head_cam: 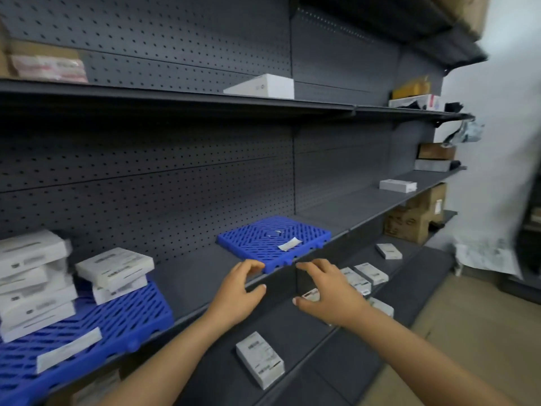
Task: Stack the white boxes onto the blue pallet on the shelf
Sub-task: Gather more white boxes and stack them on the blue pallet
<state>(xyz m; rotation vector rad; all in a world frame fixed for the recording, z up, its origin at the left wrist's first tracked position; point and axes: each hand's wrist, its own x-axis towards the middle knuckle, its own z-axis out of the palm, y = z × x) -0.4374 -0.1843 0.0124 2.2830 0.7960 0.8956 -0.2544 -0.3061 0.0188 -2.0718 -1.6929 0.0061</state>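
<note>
A small blue pallet (273, 240) lies on the middle shelf with only a strip of white tape on it. My left hand (237, 291) and my right hand (328, 291) hover open just in front of its near edge, holding nothing. A larger blue pallet (117, 315) at the left carries two stacks of white boxes (115, 268). More white boxes lie loose on the lower shelf: one (260, 358) under my arms and several (370, 273) beyond my right hand.
The dark shelf edge (278, 281) runs just under my fingers. A white box (263, 86) sits on the upper shelf, another (398, 185) far right on the middle shelf. Cardboard cartons (415, 218) stand at the far end. A white wall closes the right.
</note>
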